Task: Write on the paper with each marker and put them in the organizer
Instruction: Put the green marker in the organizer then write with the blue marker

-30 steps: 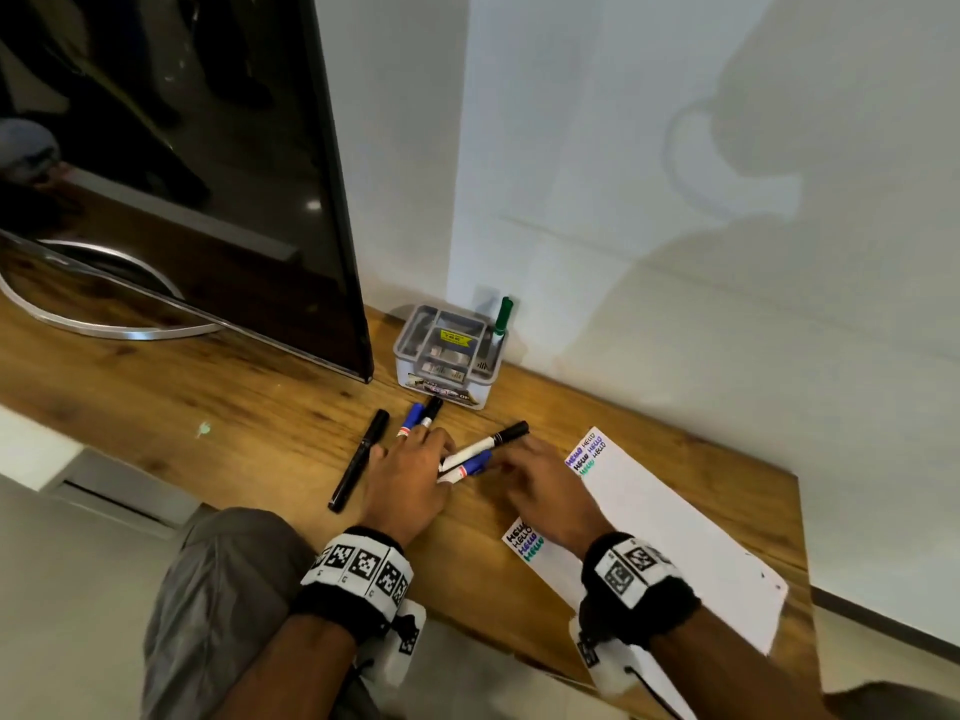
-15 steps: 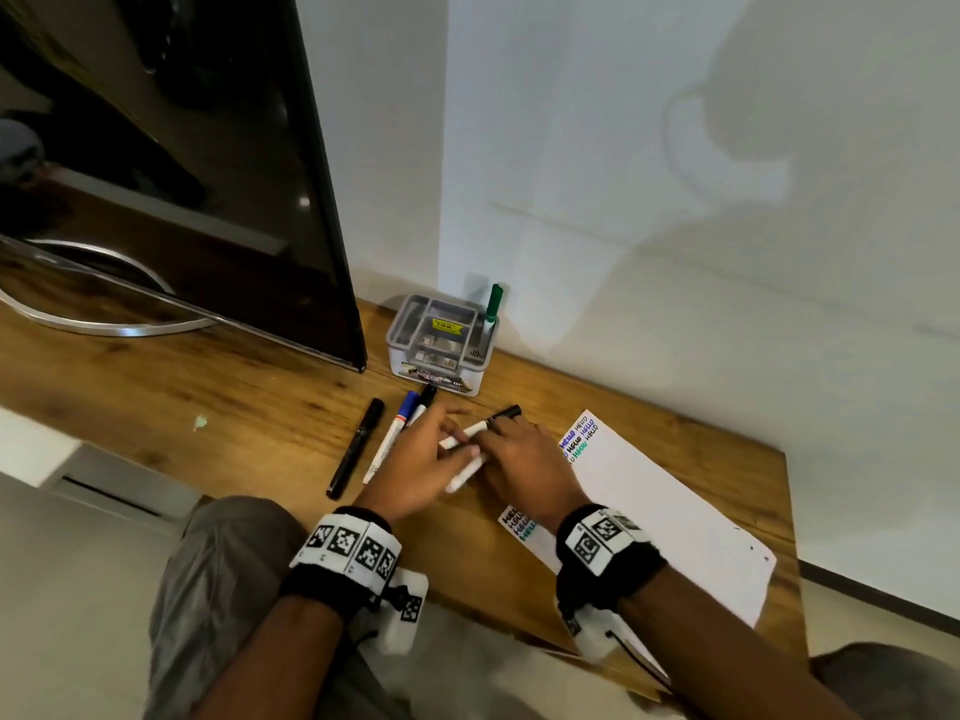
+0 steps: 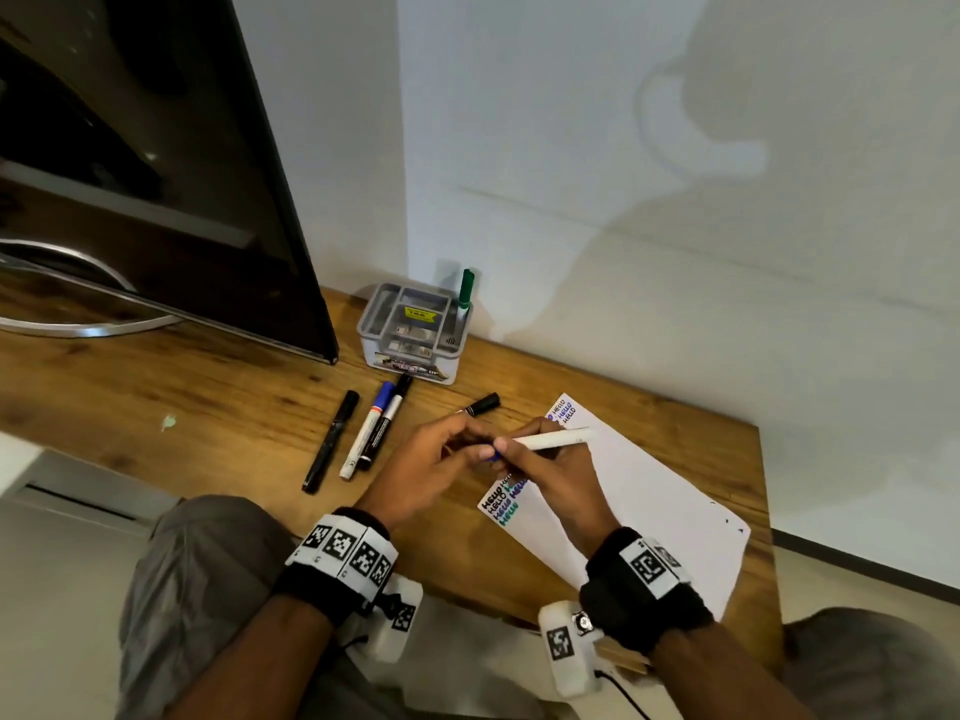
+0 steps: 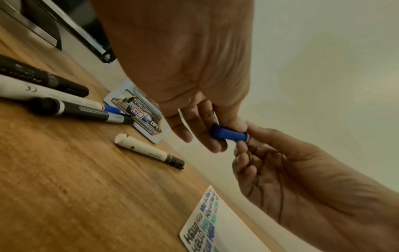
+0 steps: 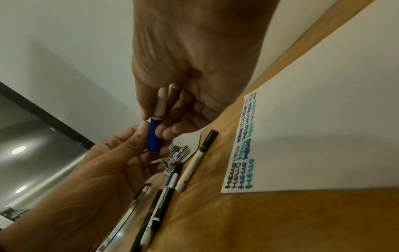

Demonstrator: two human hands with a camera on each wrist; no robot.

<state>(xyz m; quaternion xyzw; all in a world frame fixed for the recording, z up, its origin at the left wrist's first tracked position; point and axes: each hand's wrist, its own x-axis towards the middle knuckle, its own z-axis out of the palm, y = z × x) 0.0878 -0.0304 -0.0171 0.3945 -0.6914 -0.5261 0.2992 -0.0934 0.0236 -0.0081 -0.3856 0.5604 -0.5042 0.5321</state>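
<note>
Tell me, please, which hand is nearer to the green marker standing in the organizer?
Left. The left hand lies below the green marker and organizer; the right hand sits farther off, over the paper.

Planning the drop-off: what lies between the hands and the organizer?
One black-capped marker on bare wood, seen in the head view, short of the organizer.

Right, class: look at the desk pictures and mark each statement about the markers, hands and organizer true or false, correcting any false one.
1. A green marker stands in the organizer. True.
2. The left hand pinches a red cap. False: the cap is blue.
3. The right hand holds the white marker barrel. True.
4. The paper is blank. False: "HELLO" is written on it several times.
5. Four markers lie on the desk. True.
</note>
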